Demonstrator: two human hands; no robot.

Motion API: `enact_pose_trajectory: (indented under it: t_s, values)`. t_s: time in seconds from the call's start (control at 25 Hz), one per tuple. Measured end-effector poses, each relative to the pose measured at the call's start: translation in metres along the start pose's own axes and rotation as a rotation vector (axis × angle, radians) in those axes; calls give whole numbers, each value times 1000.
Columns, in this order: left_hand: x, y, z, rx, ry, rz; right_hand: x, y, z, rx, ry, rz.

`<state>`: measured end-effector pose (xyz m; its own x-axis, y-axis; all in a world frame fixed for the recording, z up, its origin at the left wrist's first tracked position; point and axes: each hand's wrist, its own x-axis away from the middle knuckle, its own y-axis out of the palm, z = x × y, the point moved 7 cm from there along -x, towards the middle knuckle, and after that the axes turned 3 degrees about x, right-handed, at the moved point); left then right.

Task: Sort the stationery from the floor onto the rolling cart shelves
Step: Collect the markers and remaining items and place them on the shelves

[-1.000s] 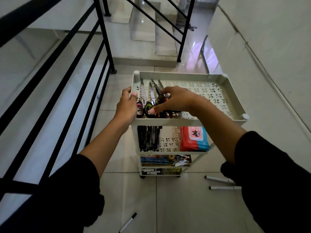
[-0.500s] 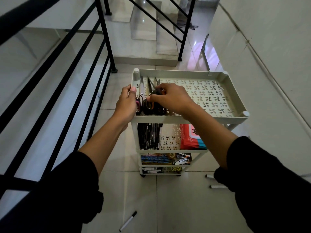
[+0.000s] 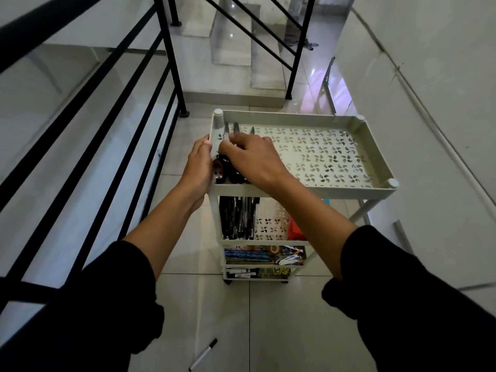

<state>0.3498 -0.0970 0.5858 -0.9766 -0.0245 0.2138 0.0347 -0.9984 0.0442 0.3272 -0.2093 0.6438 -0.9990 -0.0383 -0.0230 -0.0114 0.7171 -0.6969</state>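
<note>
Straight ahead at twelve o'clock we face the rolling cart (image 3: 374, 146), a pale multi-tier frame standing on the tiled floor (image 3: 268, 331) between a black railing (image 3: 112, 124) at nine o'clock and a white wall (image 3: 429, 76) at three. Its perforated top shelf (image 3: 322, 157) is bare across the right side, while the scissors (image 3: 236, 128) lie bunched at the shelf's nine o'clock end, blade tips pointing to twelve and dark handles toward us. Our right hand (image 3: 252, 159) lies over those scissors with its fingers bent down onto them; we cannot tell whether it truly grips them or only presses. Our left hand (image 3: 200, 162) clasps the cart's left rim, thumb hooked over the edge. On the tier below, black pens (image 3: 237, 221) stand at the nine o'clock end and a red packet (image 3: 294, 229) shows at three. Lower tiers hold colourful packs (image 3: 248, 256) and more markers (image 3: 241, 273). Down at six o'clock a single marker (image 3: 203, 355) lies on the floor, well apart from the cart
</note>
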Motion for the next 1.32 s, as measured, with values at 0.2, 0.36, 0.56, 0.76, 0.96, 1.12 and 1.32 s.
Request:
enact_pose_trajectory:
  t_s: [0.2, 0.36, 0.56, 0.76, 0.96, 1.12, 1.32]
  values:
    - [2, -1, -6, 133, -56, -21, -12, 1, -6, 127, -40, -28]
    - [0, -3, -4, 71, -46, 18, -11, -7, -7, 212, -118, -16]
    - [-3, -4, -5, 3, -33, 41, 3, -43, 3, -74, -101, 196]
    - [-11, -10, -7, -91, -2, 90, 17, -39, 36, 57, -27, 134]
    - [-14, -9, -7, -87, 11, 91, 4, -32, 36, -26, 68, 24]
    - [-8, -8, -7, -4, -45, 63, 8, -39, 34, -23, 56, 101]
    - [28, -26, 0, 109, -81, 171, 50, -57, 7, -237, -38, 399]
